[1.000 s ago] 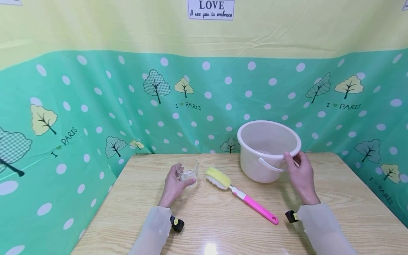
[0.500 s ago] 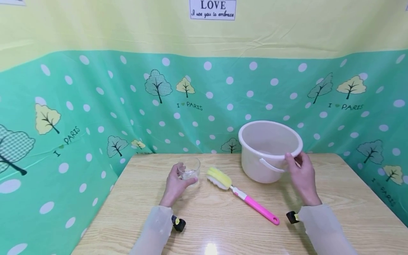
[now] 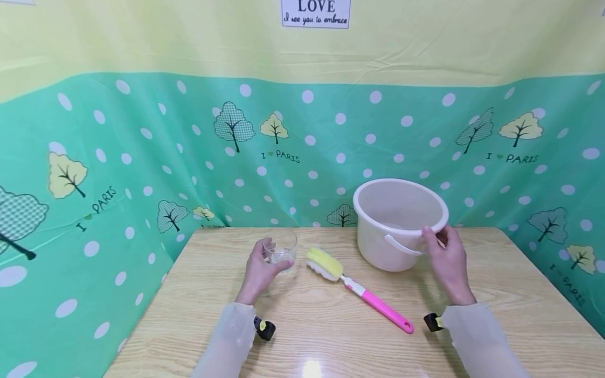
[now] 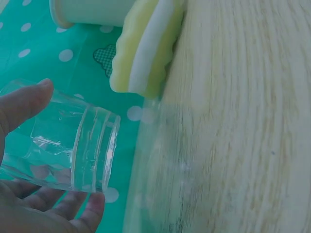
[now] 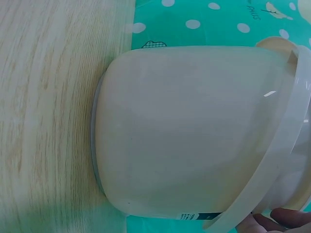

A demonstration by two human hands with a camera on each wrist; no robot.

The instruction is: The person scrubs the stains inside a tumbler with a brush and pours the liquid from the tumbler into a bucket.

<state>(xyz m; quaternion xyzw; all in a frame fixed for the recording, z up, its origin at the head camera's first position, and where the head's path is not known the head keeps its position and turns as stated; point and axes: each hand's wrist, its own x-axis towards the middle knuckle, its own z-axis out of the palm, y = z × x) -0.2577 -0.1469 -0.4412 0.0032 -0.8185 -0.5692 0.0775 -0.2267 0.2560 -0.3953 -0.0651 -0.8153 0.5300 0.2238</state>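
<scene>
A clear glass cup (image 3: 282, 249) is upright at the left of the wooden table, gripped between the thumb and fingers of my left hand (image 3: 259, 273). In the left wrist view the thumb lies along one side of the glass cup (image 4: 58, 141) and the fingers curl round the other; green cloth shows between its base and the tabletop. On the right, my right hand (image 3: 446, 262) pinches the rim of a whitish plastic bucket (image 3: 385, 247). The right wrist view shows the bucket's side (image 5: 180, 131) and handle (image 5: 267, 174), with fingertips (image 5: 291, 217) at the rim.
Between the hands lies a bottle brush (image 3: 378, 307) with a yellow and white sponge head (image 3: 325, 264) and a pink handle. Behind the wooden table (image 3: 283, 336) hangs a green and yellow curtain (image 3: 189, 131) with trees and dots.
My left hand and the glass cup have risen very slightly from the table. The right hand keeps its hold on the bucket, and the brush lies as before.
</scene>
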